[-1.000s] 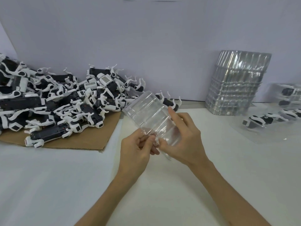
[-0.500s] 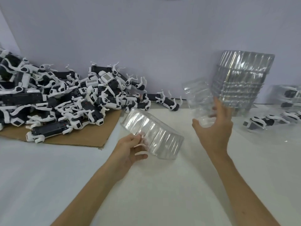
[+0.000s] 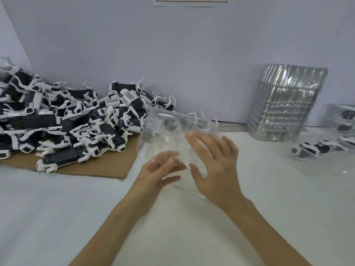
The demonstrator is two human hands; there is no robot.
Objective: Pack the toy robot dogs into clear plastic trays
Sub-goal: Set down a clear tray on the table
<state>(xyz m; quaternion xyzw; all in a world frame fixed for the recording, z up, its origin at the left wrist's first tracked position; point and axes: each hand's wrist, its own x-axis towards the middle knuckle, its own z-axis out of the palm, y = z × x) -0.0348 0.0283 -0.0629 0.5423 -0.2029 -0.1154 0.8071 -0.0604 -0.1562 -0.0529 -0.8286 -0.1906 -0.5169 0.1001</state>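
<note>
A clear plastic tray (image 3: pixel 169 127) is held tilted above the table's middle, blurred by motion. My left hand (image 3: pixel 160 169) grips its near edge from the left, fingers curled around the plastic. My right hand (image 3: pixel 213 162) lies against the tray's right side with fingers straight and spread. A big heap of black-and-white toy robot dogs (image 3: pixel 76 121) covers a cardboard sheet (image 3: pixel 107 166) at the left, just behind the tray.
A tall stack of empty clear trays (image 3: pixel 282 106) stands at the back right by the wall. Right of it lie a packed toy dog in clear plastic (image 3: pixel 311 148) and more packed trays (image 3: pixel 345 118) at the frame edge. White tabletop (image 3: pixel 57 208) lies in front.
My right hand, which carried a second clear tray toward the stack at the right, has come back empty onto the tray in my left hand. That tray has tipped more upright.
</note>
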